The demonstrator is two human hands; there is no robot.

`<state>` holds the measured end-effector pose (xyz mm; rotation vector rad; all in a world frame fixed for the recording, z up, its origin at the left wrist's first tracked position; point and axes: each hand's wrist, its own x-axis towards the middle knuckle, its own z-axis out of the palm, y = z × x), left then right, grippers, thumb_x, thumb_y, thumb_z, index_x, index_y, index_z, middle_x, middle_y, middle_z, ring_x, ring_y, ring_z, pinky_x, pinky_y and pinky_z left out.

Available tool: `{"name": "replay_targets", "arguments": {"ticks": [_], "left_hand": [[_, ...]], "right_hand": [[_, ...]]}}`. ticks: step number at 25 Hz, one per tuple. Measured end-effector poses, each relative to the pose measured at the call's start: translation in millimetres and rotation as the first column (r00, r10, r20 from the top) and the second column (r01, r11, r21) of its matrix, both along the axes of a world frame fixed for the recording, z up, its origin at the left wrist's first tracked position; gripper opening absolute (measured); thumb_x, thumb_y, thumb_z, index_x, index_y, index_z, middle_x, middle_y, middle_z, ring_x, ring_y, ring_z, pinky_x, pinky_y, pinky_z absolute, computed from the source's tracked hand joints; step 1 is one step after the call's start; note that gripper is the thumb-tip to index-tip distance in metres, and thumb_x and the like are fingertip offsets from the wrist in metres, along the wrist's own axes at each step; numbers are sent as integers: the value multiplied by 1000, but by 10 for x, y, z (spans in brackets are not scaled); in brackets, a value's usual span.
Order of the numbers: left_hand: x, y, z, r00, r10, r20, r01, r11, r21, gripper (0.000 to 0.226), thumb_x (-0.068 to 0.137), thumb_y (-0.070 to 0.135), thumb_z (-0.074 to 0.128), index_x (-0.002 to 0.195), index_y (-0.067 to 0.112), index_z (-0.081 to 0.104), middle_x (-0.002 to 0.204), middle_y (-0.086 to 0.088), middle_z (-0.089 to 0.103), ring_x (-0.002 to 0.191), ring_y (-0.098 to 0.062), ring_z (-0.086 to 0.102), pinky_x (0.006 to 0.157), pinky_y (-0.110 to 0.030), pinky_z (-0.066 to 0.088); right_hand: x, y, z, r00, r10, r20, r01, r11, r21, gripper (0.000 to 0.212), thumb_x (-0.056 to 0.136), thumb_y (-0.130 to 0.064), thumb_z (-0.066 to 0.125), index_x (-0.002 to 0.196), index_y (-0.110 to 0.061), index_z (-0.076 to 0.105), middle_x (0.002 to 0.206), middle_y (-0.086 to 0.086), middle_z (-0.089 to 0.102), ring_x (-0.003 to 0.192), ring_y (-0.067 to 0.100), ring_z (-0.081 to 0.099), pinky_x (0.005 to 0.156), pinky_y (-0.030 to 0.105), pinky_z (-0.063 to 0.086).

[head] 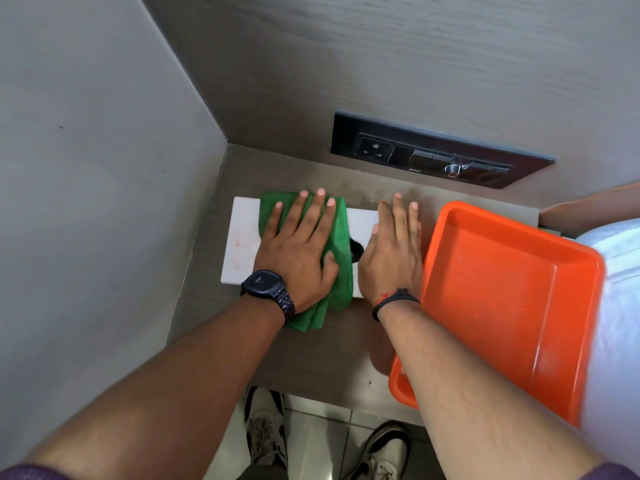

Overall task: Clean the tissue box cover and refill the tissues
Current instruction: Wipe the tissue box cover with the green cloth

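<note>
Wiping the tissue box cover

Left hand [298,251] presses flat, fingers spread, on soft green cloth [341,244] over the white cover [242,237] on the surface [311,358]. Right hand [393,252], flat, steadies its right end; cover looks rigid, light, likely slippery.

Left wrist: wore a black watch [266,285] on a link band.
Right wrist: wore black and red thread bands [394,299].
Sleeves: were purple.
Shoes [266,432]: were white and black.

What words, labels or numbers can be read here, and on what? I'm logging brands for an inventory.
No text reads clearly.
Switch panel: small light marking below the switches, too blurred to read.
Watch on the left wrist: a pale V-shaped mark on the face, no letters.
Tissue box cover, green cloth, orange tray: none.
</note>
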<state>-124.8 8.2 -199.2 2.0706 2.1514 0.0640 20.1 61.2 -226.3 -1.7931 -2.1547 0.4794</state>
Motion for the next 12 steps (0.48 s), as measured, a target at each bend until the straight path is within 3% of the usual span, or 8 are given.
{"name": "replay_targets", "arguments": {"ticks": [7,12], "left_hand": [[-309,6,14,997,74,7,-74,997,5,75,75,23,42,148,12,27,154,-12,29,142,-31,23,116,-47,14],[-441,-231,82,989,149,20,-149,989,7,75,74,22,35,147,6,27,153,-15,31,141,-34,23,115,-51,16]], "right_hand": [[27,11,11,1000,18,-1,-18,1000,-10,47,95,-14,30,141,-8,39,155,11,29,146,31,15,118,45,18],[17,10,-1,1000,10,-7,-10,1000,-8,46,96,-13,30,141,-8,38,156,10,29,146,30,14,119,44,16]]}}
